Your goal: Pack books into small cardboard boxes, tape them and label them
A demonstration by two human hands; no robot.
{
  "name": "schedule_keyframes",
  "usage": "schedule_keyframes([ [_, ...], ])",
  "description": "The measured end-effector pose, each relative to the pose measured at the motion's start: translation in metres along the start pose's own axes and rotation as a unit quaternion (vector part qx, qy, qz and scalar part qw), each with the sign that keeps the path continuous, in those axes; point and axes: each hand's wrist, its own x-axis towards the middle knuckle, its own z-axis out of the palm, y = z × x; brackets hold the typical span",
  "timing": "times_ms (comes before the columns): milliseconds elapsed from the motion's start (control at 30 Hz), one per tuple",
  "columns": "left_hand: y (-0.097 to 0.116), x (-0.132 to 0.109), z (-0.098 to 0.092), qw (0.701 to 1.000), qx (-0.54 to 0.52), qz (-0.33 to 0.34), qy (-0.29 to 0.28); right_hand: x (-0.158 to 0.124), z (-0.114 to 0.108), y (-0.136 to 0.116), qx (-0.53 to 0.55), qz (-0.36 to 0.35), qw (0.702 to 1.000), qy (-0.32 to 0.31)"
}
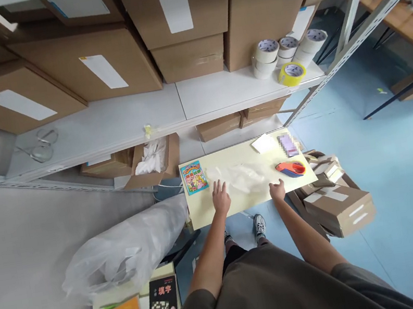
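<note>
A crumpled, translucent plastic bag (247,176) lies flat on the pale yellow table (235,212). My left hand (221,199) rests at its left end, fingers spread. At the bag's lower right corner, my right hand (277,191) is closed, its fingers curled on the thin plastic. A colourful children's booklet (194,177) lies just left of my left hand. To the right of my right hand sits a red and blue tape dispenser (291,169). Behind it are a blurred-out purple rectangular item (288,145) and a white paper (264,143).
Ahead stands a grey shelf (143,109) with cardboard boxes (183,16), tape rolls (267,52) and glasses (41,148). An open box (173,157) sits below. A large plastic-wrapped bundle (127,247) and books (162,304) are at left; flattened cartons (340,208) stand at right.
</note>
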Motion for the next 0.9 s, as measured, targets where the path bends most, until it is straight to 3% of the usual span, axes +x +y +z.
schedule_keyframes([
  [67,0.007,0.001,0.010,0.999,0.008,0.005,-0.047,0.005,-0.005,-0.005,-0.054,-0.019,0.997,0.042],
  [100,0.010,0.001,0.016,0.997,0.014,-0.017,-0.069,0.007,-0.005,-0.009,-0.080,-0.034,0.996,0.032],
  [200,0.014,-0.005,0.036,0.990,0.032,-0.088,-0.110,0.013,0.009,-0.023,-0.164,-0.147,0.966,-0.136],
  [300,0.012,-0.023,0.054,0.986,0.048,-0.096,-0.127,0.021,0.029,-0.029,-0.249,-0.184,0.910,-0.274],
  [400,0.007,-0.047,0.066,0.984,0.059,-0.099,-0.137,0.029,0.041,-0.022,-0.331,-0.156,0.888,-0.278],
  [533,0.005,-0.067,0.071,0.986,0.066,-0.089,-0.127,0.039,0.040,-0.011,-0.366,-0.147,0.878,-0.270],
  [633,0.005,-0.065,0.064,0.986,0.057,-0.085,-0.133,0.041,0.036,-0.016,-0.341,-0.163,0.884,-0.276],
  [733,-0.001,-0.057,0.045,0.991,0.032,-0.081,-0.099,0.037,0.042,-0.040,-0.286,-0.207,0.903,-0.246],
  [800,-0.016,-0.050,0.026,0.994,0.007,-0.096,-0.054,0.029,0.058,-0.064,-0.256,-0.246,0.904,-0.240],
  [900,-0.053,-0.037,-0.004,0.990,-0.036,-0.134,-0.005,0.007,0.101,-0.104,-0.238,-0.295,0.885,-0.270],
])
